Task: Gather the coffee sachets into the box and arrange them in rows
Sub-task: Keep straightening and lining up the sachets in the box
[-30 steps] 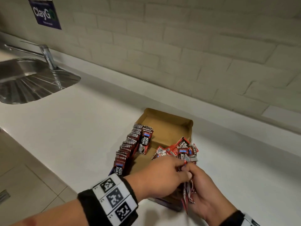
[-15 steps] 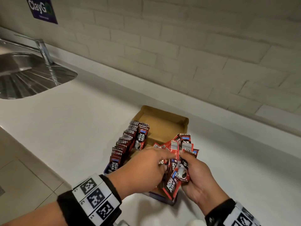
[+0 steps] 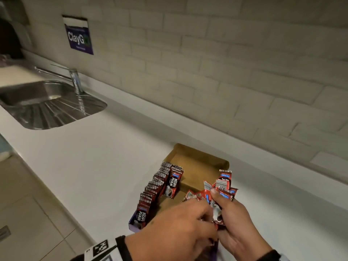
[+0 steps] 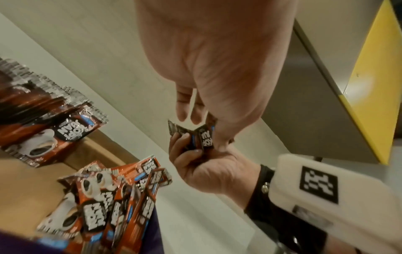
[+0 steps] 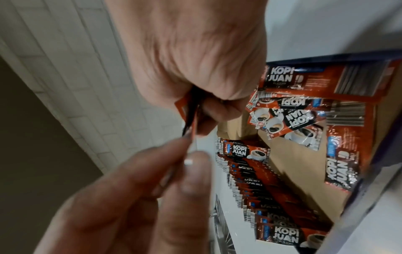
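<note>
Head view: open brown cardboard box on white bench, one upright row along its left wall. Right hand grips a fan of red foil coffee sachets; left hand pinches, seemingly, one. We judge squaring underway; next, seat them as a second row.

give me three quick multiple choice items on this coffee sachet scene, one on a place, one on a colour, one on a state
1. Where does the tidy row of sachets stand in the box?
A. along its left wall
B. along its far wall
C. outside it

2. What colour is the wall sign?
A. yellow
B. purple-blue
C. green

3. What is the right hand doing?
A. resting flat on the counter
B. hanging idle
C. gripping a bunch of sachets

Answers: 1 A, the row lines the box's left side; 2 B, the sign is purple-blue with white lettering; 3 C, its fingers curl round a fanned bunch.
</note>
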